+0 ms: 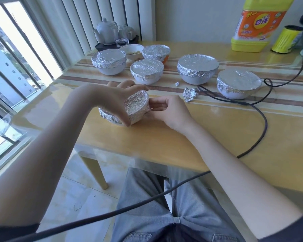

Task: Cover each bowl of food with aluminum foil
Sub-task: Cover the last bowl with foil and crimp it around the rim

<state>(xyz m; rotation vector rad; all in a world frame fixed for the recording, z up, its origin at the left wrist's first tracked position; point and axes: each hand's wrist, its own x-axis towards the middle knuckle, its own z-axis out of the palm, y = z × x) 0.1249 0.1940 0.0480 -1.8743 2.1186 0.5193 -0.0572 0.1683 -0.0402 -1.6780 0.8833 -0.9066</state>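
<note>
Foil covers five far bowls (pixel 198 69); small uncovered bowl (pixel 131 52) remains; left hand (pixel 119 100) and right hand (pixel 166 109) both grip a tilted, foil-wrapped bowl (pixel 136 107), crimping edges.

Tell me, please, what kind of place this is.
Probably a dining corner in a home flat: a wooden table beside a barred window, a white teapot on a tray, and a yellow detergent bottle.

Daylight from a barred window (pixel 16 67) with vertical blinds (pixel 94 20) falls across a glossy wooden table (pixel 217 133) over pale floor tiles (pixel 73 198).
</note>
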